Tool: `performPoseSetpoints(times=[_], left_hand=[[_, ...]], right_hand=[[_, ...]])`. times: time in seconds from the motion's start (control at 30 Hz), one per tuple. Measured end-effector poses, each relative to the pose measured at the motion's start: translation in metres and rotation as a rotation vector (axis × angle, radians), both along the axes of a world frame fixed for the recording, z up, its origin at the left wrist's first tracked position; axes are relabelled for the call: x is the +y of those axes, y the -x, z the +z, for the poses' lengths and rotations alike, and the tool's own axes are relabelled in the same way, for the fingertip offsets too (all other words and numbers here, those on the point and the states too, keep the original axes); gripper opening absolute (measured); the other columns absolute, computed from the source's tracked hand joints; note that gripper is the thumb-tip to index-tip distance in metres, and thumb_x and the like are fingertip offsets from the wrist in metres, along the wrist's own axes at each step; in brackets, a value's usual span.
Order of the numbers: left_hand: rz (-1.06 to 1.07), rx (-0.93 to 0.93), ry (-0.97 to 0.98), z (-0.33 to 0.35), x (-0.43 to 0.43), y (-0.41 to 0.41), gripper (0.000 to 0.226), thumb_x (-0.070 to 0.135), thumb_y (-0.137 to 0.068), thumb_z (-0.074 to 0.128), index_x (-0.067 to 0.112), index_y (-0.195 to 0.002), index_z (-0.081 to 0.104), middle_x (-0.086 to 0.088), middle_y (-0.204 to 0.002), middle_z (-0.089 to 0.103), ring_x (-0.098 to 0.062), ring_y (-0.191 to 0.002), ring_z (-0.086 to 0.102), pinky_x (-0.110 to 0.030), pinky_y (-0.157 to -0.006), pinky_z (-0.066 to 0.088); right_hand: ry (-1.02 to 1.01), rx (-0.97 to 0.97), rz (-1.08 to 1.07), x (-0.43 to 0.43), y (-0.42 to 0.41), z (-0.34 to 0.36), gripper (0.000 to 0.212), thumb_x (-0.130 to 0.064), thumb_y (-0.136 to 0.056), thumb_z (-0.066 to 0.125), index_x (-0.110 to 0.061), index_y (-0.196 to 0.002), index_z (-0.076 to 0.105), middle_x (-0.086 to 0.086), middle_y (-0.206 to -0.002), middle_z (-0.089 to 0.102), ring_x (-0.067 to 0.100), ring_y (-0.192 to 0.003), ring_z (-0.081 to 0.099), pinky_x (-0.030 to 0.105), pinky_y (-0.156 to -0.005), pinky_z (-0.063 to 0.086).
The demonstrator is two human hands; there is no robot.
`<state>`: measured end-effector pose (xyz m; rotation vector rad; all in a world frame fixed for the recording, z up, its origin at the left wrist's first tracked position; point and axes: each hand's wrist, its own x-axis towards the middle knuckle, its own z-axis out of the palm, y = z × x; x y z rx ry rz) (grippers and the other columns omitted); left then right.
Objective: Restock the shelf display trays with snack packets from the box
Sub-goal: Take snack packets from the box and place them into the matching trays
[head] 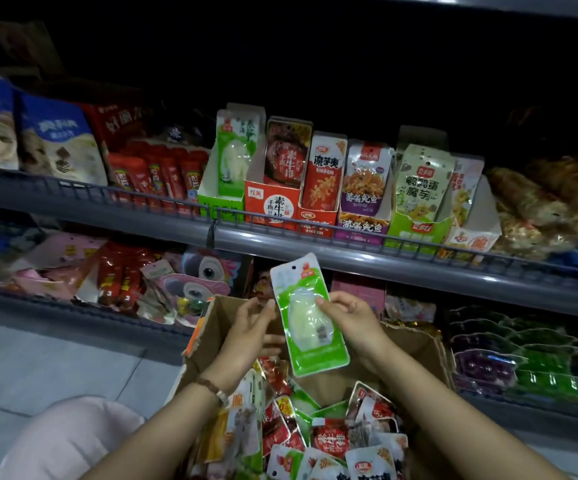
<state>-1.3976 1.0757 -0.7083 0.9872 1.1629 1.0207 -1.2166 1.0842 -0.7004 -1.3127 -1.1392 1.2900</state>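
Note:
A green and white snack packet (306,317) stands upright above the open cardboard box (211,327). My right hand (353,318) grips it at its right edge. My left hand (249,329) touches the packet's left edge with fingers spread. Loose red, green and white snack packets (329,438) fill the box below. On the shelf above stands a green display tray (218,199) with matching green packets (234,154). To its right are a red tray (272,206) and several more trays.
The grey shelf rail (350,251) runs just above the held packet. Red stick packs (156,174) and blue bags (55,140) sit to the left on that shelf. A lower shelf holds pink and green goods. Grey floor tiles (55,362) lie at left.

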Motion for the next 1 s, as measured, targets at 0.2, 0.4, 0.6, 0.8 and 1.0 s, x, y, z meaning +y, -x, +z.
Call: performPoseSetpoints(times=[0.2,0.4,0.6,0.8,1.0], left_hand=[[-0.32,0.038,-0.054,0.045,-0.002,0.018,0.038,0.063,-0.082,0.049,0.048,-0.117,0.051,0.016,-0.118,0.059,-0.003,-0.104,0.061,-0.034,-0.092,0.051],[-0.177,-0.05,0.023,0.062,0.019,0.042,0.027,0.019,-0.097,0.046,0.01,-0.12,0.058,-0.011,-0.107,0.07,-0.025,-0.099,0.066,-0.037,-0.09,0.052],[-0.322,0.079,-0.106,0.085,0.036,0.072,0.031,0.026,-0.094,0.052,0.004,-0.111,0.064,-0.014,-0.104,0.071,-0.023,-0.093,0.069,-0.028,-0.077,0.055],[-0.323,0.213,-0.271,0.112,0.065,0.096,0.023,0.03,-0.09,0.057,0.008,-0.093,0.066,-0.005,-0.087,0.073,-0.015,-0.077,0.069,-0.025,-0.07,0.056],[-0.297,0.287,-0.407,0.123,0.111,0.112,0.036,0.032,-0.086,0.06,-0.003,-0.093,0.064,-0.019,-0.093,0.069,-0.024,-0.082,0.066,-0.038,-0.078,0.053]], right_hand=[[-0.005,0.043,0.17,0.002,0.038,0.047,0.028,-0.027,-0.095,0.052,-0.006,-0.107,0.065,0.008,-0.101,0.071,0.018,-0.094,0.068,0.034,-0.079,0.057],[-0.265,-0.189,0.124,0.016,0.058,0.071,0.031,-0.014,-0.086,0.066,-0.017,-0.116,0.059,0.002,-0.122,0.061,0.014,-0.112,0.058,0.045,-0.093,0.05],[-0.296,-0.141,0.273,0.05,0.063,0.112,0.085,-0.003,-0.08,0.07,-0.04,-0.141,0.024,-0.002,-0.137,0.047,0.011,-0.109,0.061,0.022,-0.084,0.053],[-0.212,-0.122,0.426,0.087,0.076,0.156,0.071,0.008,-0.078,0.065,-0.034,-0.131,0.042,0.004,-0.12,0.063,0.013,-0.094,0.069,0.024,-0.074,0.057],[-0.19,-0.318,0.45,0.128,0.086,0.175,0.083,0.0,-0.075,0.073,-0.032,-0.141,0.033,0.003,-0.116,0.067,0.022,-0.103,0.066,0.043,-0.087,0.055]])
